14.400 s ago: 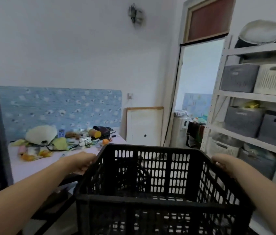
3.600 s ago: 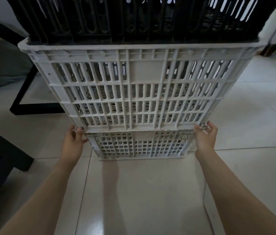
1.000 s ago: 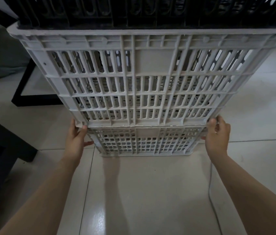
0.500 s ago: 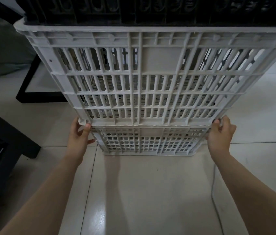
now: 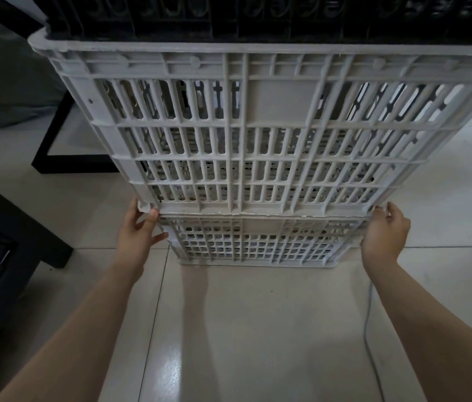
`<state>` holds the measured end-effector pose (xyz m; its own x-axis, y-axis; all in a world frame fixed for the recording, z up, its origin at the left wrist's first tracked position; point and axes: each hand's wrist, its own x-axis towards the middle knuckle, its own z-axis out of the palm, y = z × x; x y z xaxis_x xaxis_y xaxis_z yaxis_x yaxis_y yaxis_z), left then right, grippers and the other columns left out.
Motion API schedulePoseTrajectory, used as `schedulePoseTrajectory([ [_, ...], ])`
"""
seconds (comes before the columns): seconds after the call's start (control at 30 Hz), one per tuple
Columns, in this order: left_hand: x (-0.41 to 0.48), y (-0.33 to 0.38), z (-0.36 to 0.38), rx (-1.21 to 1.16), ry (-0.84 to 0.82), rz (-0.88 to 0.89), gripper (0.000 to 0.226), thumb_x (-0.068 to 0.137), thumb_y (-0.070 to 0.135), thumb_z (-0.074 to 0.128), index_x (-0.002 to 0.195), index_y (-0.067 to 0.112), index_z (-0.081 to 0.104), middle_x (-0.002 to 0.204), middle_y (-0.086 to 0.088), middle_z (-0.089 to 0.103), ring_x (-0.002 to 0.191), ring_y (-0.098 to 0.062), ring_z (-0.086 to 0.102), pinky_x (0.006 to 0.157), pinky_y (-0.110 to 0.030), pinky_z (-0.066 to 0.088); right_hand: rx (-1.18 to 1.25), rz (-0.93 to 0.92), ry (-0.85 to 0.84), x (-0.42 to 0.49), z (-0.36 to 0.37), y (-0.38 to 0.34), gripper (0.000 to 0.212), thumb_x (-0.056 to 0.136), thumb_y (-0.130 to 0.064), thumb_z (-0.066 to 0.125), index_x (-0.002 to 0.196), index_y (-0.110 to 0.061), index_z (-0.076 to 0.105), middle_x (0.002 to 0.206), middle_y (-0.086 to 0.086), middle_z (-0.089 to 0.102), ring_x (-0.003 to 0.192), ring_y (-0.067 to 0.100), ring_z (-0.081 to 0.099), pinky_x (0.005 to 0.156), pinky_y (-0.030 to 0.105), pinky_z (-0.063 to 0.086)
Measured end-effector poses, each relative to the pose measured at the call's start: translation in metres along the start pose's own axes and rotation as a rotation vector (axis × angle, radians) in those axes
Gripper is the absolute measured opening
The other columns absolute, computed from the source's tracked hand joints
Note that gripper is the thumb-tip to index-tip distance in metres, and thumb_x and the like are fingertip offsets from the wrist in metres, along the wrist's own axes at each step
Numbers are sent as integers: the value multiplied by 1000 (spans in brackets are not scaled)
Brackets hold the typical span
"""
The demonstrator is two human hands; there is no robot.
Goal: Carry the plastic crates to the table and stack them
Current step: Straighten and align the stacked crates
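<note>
A stack of slatted plastic crates stands on the tiled floor in front of me. The lowest white crate [image 5: 258, 242] rests on the floor. A larger white crate [image 5: 258, 134] sits on it, and a black crate [image 5: 258, 15] sits on top, cut off by the frame's upper edge. My left hand [image 5: 139, 230] grips the bottom left corner of the larger white crate. At the bottom right corner of that same crate, my right hand [image 5: 385, 230] holds on with curled fingers.
A black table frame [image 5: 52, 146] stands behind the stack at the left. Dark furniture [image 5: 3, 250] fills the left edge. A thin grey cable [image 5: 369, 329] runs over the glossy floor tiles [image 5: 258, 329] by my right arm.
The view has shifted a little to the right, and both hands have settled more closely onto the bottom corners of the larger white crate. The stack stands where it was.
</note>
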<state>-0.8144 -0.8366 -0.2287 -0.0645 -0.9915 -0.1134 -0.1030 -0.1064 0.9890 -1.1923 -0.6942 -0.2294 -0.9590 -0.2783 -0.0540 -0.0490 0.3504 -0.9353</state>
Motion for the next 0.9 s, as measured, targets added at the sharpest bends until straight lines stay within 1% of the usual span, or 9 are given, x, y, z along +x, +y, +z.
schedulePoseTrajectory([
  [0.07,0,1,-1,-1,-5,-4,51,100,23,52,148,28,38,125,5,63,114,-12,61,85,-39,56,49,30,25,0,0,0,54,86,-36,39,136,-19,52,130,6,50,106,32,58,97,51,47],
  [0.2,-1,5,1,-16,22,-37,50,100,24,50,149,26,39,118,6,65,111,-9,62,85,-41,56,102,66,31,7,-5,-5,46,90,-23,39,129,-13,60,130,10,60,121,26,54,101,33,39],
  [0.33,-2,11,3,13,52,-77,45,103,35,33,145,25,45,123,3,64,111,-3,59,86,-45,56,188,116,77,15,-8,-3,52,77,-32,41,120,-18,67,110,12,70,102,27,66,80,42,47],
  [0.47,-1,14,3,34,74,-83,47,104,37,28,143,21,48,123,0,63,108,-4,60,85,-45,58,222,161,51,18,-12,1,60,68,-24,37,122,-18,64,104,10,70,92,24,69,67,41,43],
  [0.53,-4,15,5,38,72,-64,45,105,33,27,144,22,46,118,3,62,103,-2,60,79,-37,59,222,165,44,19,-11,1,58,70,-23,36,121,-19,64,103,10,70,90,22,69,68,41,44],
  [0.6,-6,14,4,32,76,-59,45,105,28,26,148,24,38,119,2,60,107,-11,60,77,-34,57,232,171,43,21,-9,1,55,74,-26,36,121,-19,64,104,11,71,91,22,69,67,40,44],
  [0.73,-2,8,-1,19,99,-69,47,104,28,28,148,16,41,127,-3,60,117,-17,58,77,-35,57,266,186,19,19,-8,-1,46,86,-21,35,125,-18,61,91,9,67,71,16,61,46,28,35],
  [0.83,-2,3,1,22,111,-85,48,104,31,29,146,14,44,132,-2,60,112,-9,61,76,-33,58,272,183,7,18,-12,-3,43,91,-17,33,125,-17,60,84,6,62,65,11,56,42,27,33],
  [0.9,-2,3,4,24,105,-84,48,103,31,29,145,14,45,134,-1,59,107,-3,62,82,-39,59,271,188,10,18,-16,-2,44,91,-15,32,125,-17,60,77,2,59,64,10,56,42,27,34],
])
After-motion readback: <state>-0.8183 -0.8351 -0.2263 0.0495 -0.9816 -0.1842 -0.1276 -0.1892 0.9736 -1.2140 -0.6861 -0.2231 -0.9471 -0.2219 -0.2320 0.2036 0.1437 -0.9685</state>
